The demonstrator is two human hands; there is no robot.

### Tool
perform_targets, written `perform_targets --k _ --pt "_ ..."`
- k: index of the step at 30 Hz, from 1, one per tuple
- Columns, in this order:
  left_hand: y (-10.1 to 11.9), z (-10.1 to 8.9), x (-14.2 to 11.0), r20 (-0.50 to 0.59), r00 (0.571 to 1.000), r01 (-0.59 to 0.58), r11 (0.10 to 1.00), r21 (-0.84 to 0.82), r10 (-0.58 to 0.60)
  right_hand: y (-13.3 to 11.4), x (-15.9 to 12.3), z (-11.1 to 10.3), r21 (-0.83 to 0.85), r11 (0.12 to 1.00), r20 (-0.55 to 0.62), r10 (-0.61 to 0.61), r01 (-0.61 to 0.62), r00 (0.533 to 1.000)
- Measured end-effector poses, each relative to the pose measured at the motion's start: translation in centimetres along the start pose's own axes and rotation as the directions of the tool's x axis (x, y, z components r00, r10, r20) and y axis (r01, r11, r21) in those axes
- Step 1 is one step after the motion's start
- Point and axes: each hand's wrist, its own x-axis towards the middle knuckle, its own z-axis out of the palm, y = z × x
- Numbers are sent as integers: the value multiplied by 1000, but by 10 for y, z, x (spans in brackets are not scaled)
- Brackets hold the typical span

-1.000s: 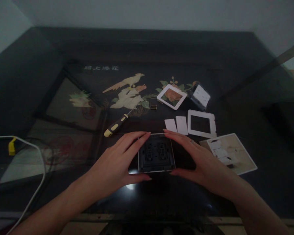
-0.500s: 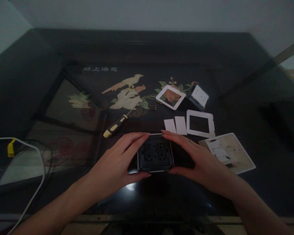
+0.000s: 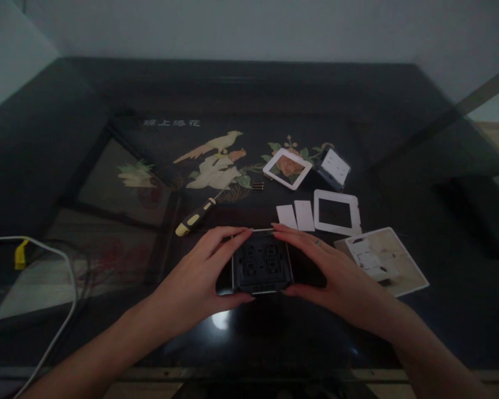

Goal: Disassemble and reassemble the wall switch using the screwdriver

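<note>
Between my hands, near the table's front, is a dark wall switch module (image 3: 263, 263) with a thin light rim and two black mechanisms in its face. My left hand (image 3: 203, 271) grips its left side, fingers at the far edge and thumb at the near edge. On the opposite side my right hand (image 3: 328, 266) holds it the same way, a ring on one finger. Just beyond it lie two white switch rocker plates (image 3: 304, 215) and a white cover frame (image 3: 337, 212). A second white frame (image 3: 287, 168) rests farther back, beside a white-faced socket module (image 3: 334, 168).
A black-and-yellow screwdriver (image 3: 195, 217) lies left of centre, with several small screws (image 3: 258, 186) beyond its tip. To the right is a printed card (image 3: 393, 260). A white cable (image 3: 72, 277) with a yellow tag (image 3: 20, 255) runs along the left. The glossy tabletop shows reflections.
The camera view has shifted slightly, so the far table edge and objects sit a little lower. Both hands keep the same hold on the switch module.
</note>
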Motion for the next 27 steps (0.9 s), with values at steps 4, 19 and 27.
perform_targets --k 4,19,27 --pt "-1 1 0 3 1000 1 1000 -20 -1 2 -1 2 9 1000 -5 -11 11 1000" --pt "0 3 2 -90 996 6 987 -159 -20 -14 43 -45 -392 913 -81 -158 114 984" --pt "-10 9 10 -272 962 -85 979 -186 31 12 137 -39 -580 814 -51 15 -42 999"
